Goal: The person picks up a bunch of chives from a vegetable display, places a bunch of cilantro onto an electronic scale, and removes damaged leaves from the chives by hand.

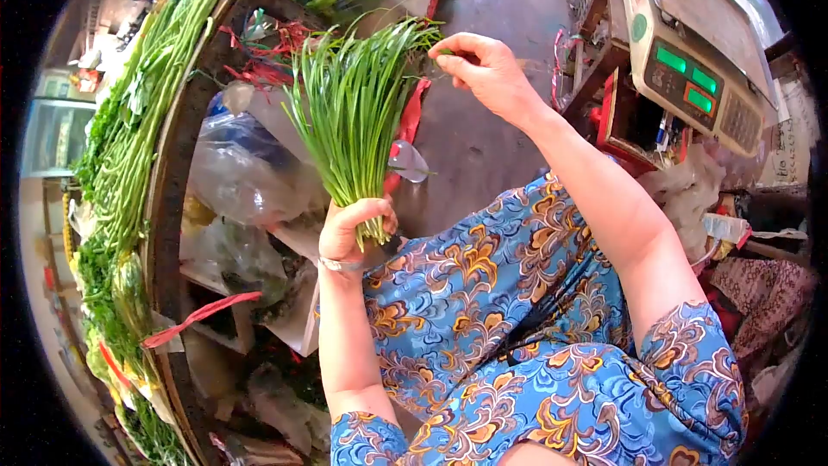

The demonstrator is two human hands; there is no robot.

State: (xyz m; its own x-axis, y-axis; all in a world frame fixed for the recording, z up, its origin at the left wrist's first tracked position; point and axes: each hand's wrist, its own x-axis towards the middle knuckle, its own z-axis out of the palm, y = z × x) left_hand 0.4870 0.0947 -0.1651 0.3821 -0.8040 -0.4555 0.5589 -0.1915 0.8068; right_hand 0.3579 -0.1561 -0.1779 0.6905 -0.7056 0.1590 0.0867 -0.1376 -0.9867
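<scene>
A thick bunch of long green leafy stalks (354,121) stands upright, its tips fanned out at the top. My left hand (358,224) is wrapped round the pale lower ends, and a bracelet shows on that wrist. To the right of the leaf tips, my right hand (483,69) is held with thumb and fingers pinched together. A small dark green bit shows at its fingertips, beside a few stray leaf ends.
Long beans and greens (129,164) line a shelf at left. Plastic bags (250,164) and red ties (276,47) lie beside it. A clear bottle (408,161) is behind the bunch. A scale (699,60) with green displays stands at upper right.
</scene>
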